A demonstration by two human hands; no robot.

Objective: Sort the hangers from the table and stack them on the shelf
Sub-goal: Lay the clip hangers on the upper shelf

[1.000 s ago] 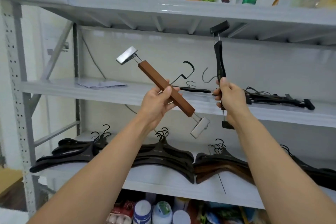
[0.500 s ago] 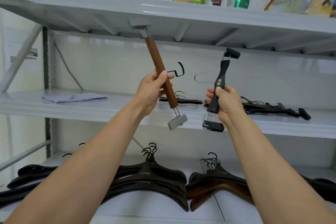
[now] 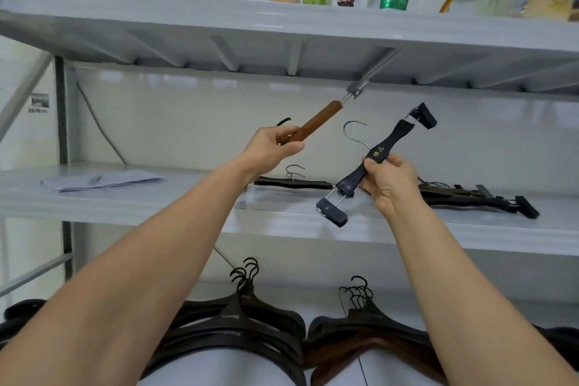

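brown wooden hanger [image 3: 316, 124] in left hand [image 3: 272, 149], black hanger [image 3: 377, 160] in right hand [image 3: 390, 186]

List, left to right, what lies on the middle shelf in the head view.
Folded papers → single dark hanger lying flat → pile of black clip hangers.

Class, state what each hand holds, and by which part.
The left hand grips the brown hanger by its wooden bar; the right hand holds the black hanger at the middle of its bar.
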